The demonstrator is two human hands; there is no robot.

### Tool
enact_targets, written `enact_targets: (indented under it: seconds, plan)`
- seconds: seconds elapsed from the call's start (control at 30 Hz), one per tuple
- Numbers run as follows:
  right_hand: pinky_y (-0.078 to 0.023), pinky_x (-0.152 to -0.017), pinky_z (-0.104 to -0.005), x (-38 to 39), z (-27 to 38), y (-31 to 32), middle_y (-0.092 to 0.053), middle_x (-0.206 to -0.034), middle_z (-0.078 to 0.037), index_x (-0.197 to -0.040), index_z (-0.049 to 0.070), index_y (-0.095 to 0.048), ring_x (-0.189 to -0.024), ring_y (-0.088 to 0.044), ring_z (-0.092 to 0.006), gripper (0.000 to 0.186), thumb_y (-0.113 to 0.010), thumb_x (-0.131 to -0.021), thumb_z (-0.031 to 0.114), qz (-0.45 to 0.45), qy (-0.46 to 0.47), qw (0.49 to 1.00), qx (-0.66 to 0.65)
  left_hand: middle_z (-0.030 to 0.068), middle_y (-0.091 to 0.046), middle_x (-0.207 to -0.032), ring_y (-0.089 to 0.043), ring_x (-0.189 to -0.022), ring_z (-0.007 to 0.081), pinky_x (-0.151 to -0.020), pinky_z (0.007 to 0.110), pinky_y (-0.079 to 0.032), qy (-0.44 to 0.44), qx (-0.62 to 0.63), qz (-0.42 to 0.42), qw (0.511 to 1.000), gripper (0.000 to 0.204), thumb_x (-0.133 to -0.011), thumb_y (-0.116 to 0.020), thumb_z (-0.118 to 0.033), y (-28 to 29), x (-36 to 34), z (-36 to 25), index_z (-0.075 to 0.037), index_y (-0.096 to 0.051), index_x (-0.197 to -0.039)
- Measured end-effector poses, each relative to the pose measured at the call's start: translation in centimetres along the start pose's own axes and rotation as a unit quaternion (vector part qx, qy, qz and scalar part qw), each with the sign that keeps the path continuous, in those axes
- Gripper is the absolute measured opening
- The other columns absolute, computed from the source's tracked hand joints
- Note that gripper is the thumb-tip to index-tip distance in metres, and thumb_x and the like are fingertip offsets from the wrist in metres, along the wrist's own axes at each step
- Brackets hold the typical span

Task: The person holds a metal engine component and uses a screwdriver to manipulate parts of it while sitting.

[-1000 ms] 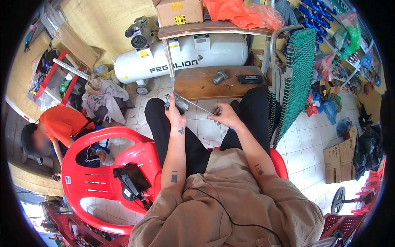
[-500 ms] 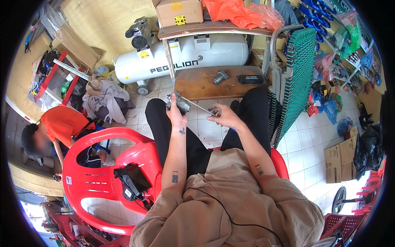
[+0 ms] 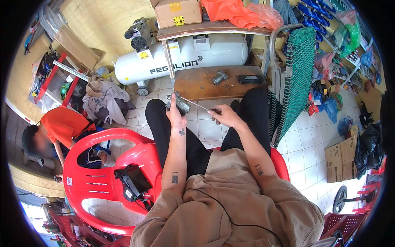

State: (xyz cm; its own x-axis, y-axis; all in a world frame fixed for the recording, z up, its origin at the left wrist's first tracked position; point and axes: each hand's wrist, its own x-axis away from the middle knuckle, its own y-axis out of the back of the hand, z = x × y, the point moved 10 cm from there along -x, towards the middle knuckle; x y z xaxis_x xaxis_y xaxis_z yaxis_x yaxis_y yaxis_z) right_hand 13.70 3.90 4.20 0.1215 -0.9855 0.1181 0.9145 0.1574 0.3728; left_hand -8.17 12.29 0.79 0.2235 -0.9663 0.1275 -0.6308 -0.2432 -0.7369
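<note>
Above my lap, my left hand (image 3: 177, 117) is wrapped round a dark grey metal cylinder (image 3: 184, 108) that looks like a small motor. My right hand (image 3: 227, 116) grips a screwdriver (image 3: 196, 104) by its handle, mostly hidden in the fingers. Its long thin shaft slants up and left, and the tip meets the upper end of the cylinder. Just beyond my hands stands a low brown wooden bench (image 3: 191, 82). On it lie a second grey metal cylinder (image 3: 219, 77), a few small screws (image 3: 227, 86) and a black case (image 3: 250, 78).
A white air compressor tank (image 3: 135, 68) lies behind the bench. To the right leans a folded green woven cot (image 3: 298, 78). At left, a red plastic chair (image 3: 119, 132) bears a black device (image 3: 138, 178); past it, a person in orange (image 3: 63, 123) bends down. Cardboard boxes (image 3: 341, 158) stand far right.
The fingers of my right hand have shifted and curled more closely round the screwdriver handle. My left hand and the metal cylinder stay nearly in place.
</note>
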Motion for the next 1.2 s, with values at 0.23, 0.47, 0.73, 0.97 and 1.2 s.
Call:
enact_targets:
  seconds: [0.23,0.47,0.73,0.97,1.2]
  plan:
    - [-0.053,-0.061,-0.0328,0.4,1.1,1.8,-0.071,-0.076,-0.012,-0.099,-0.005,-0.067,-0.063,-0.068,-0.0185,0.029,-0.077,-0.085,0.018,-0.101,0.083,0.989,0.063,0.0050,-0.068,-0.105,-0.065,-0.089,0.0160,-0.079,0.033,-0.054,0.008,0.008,0.006,1.000,0.039,-0.088,-0.079,-0.026,-0.7,0.4,-0.2,-0.001,-0.062,-0.113]
    - [-0.053,-0.062,-0.0344,-0.5,-0.6,-0.2,-0.071,-0.075,-0.013,-0.103,-0.006,-0.067,-0.067,-0.070,-0.0193,0.032,-0.077,-0.087,0.019,-0.015,0.028,0.999,-0.010,0.0047,-0.068,-0.105,-0.065,-0.090,0.0154,-0.079,0.033,-0.053,0.013,0.005,0.008,1.000,0.036,-0.089,-0.078,-0.024,-0.5,0.2,0.0,-0.002,-0.063,-0.112]
    - [-0.054,-0.068,-0.0353,0.3,1.5,1.7,-0.072,-0.081,-0.014,-0.108,-0.005,-0.067,-0.071,-0.071,-0.0205,0.034,-0.079,-0.084,0.016,-0.116,0.115,0.984,0.070,0.0046,-0.068,-0.104,-0.065,-0.091,0.0152,-0.080,0.032,-0.053,0.015,0.009,0.020,1.000,0.035,-0.088,-0.078,-0.023,-0.7,0.1,0.2,-0.002,-0.063,-0.112]
    - [-0.055,-0.071,-0.0354,-0.4,0.2,0.6,-0.073,-0.085,-0.015,-0.111,-0.002,-0.067,-0.073,-0.071,-0.0225,0.033,-0.077,-0.084,0.014,-0.038,0.053,0.998,-0.010,0.0065,-0.067,-0.110,-0.064,-0.096,0.0169,-0.084,0.034,-0.053,0.022,0.003,0.015,1.000,0.042,-0.087,-0.079,-0.022,-0.3,0.0,0.5,-0.002,-0.058,-0.118]
    - [-0.055,-0.071,-0.0362,0.8,2.5,2.0,-0.074,-0.086,-0.014,-0.105,-0.001,-0.069,-0.076,-0.072,-0.0253,0.028,-0.076,-0.084,0.016,-0.141,0.119,0.977,0.108,0.0060,-0.065,-0.111,-0.064,-0.097,0.0173,-0.085,0.035,-0.053,0.025,0.002,0.027,0.999,0.044,-0.087,-0.079,-0.022,-0.2,-0.3,0.8,-0.003,-0.057,-0.119]
